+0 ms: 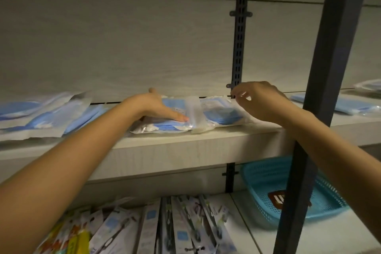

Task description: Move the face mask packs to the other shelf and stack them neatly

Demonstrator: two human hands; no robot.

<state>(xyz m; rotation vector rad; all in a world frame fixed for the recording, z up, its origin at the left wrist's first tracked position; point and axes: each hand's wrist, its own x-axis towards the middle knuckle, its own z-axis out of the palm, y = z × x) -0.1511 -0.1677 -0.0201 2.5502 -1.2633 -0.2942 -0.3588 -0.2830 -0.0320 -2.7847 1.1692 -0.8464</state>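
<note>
Face mask packs lie flat on the shelf straight ahead, long axis running left to right along the front edge, squarely between the two hands. The left hand is the nearer, fingers straight and pressing down on the left half. The right hand hangs at the back right corner with fingers curled, and whether it pinches the wrapper I can't tell.

Open room above the mask packs; a dark upright post blocks the right.

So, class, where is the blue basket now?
Head view: the blue basket sits on the lower shelf at right, behind the dark post, right of the long packs.
</note>
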